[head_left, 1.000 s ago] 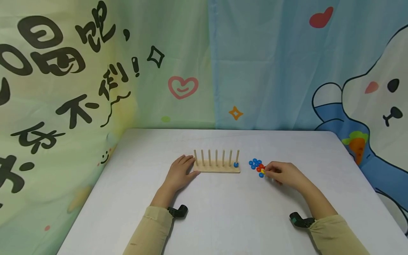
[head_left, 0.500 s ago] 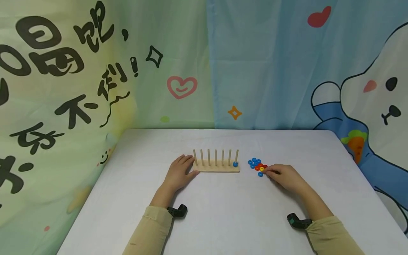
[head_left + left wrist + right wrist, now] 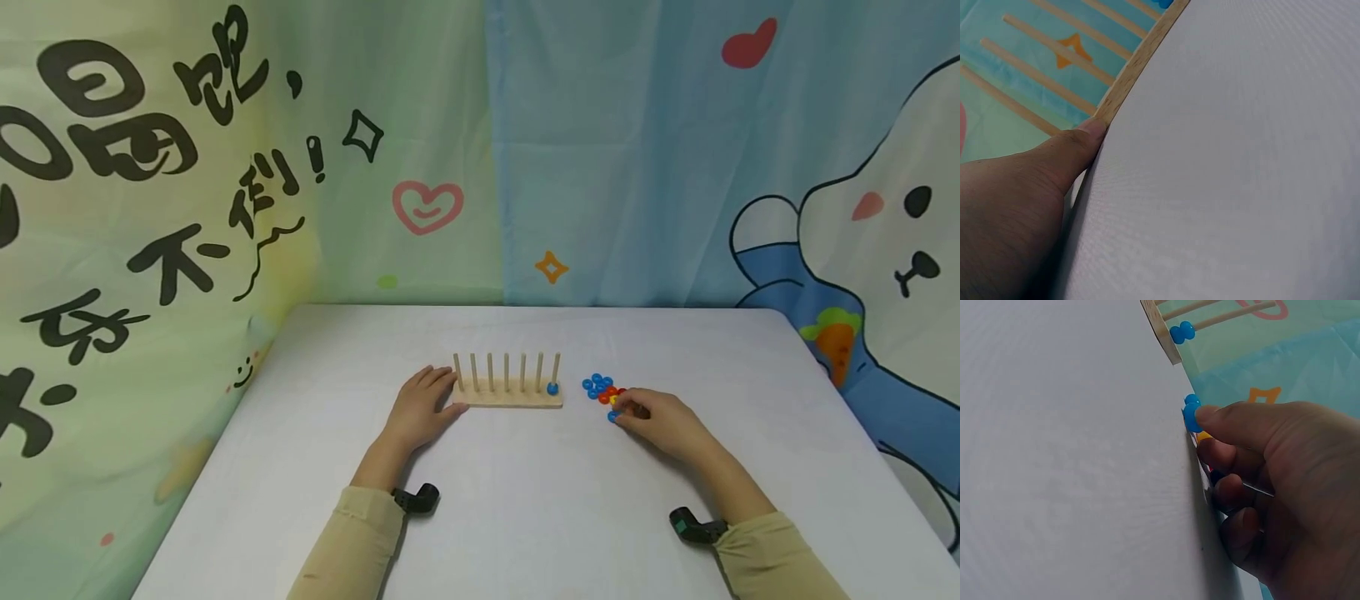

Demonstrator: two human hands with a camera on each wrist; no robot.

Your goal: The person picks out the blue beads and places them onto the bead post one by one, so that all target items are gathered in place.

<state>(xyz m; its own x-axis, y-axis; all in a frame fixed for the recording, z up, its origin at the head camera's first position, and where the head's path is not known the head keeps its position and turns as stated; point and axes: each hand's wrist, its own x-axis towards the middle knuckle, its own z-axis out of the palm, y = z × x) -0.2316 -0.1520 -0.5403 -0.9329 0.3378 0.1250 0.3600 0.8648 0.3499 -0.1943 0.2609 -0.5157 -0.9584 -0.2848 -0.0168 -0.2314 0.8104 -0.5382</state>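
A wooden peg rack (image 3: 517,399) with a row of several upright pegs stands on the table, blue beads (image 3: 1182,332) stacked low on its rightmost peg. My left hand (image 3: 422,408) grips the rack's left end, with the thumb (image 3: 1092,127) against the front edge of the base and the other fingers behind it. Right of the rack, my right hand (image 3: 666,423) reaches in at the near side of a small cluster of beads. Its thumb and curled index finger pinch a blue bead (image 3: 1191,417) at the cluster's near edge. A yellow bead (image 3: 1203,435) shows just behind that one.
Several blue beads (image 3: 597,384) and a few red beads (image 3: 604,398) lie close together beyond the right fingertips. White cloth covers the table (image 3: 525,500), and a printed curtain (image 3: 600,167) hangs behind its far edge.
The right hand has shifted slightly left and nearer, from the yellow bead to the blue bead at the cluster's near edge. The left hand stays on the rack.
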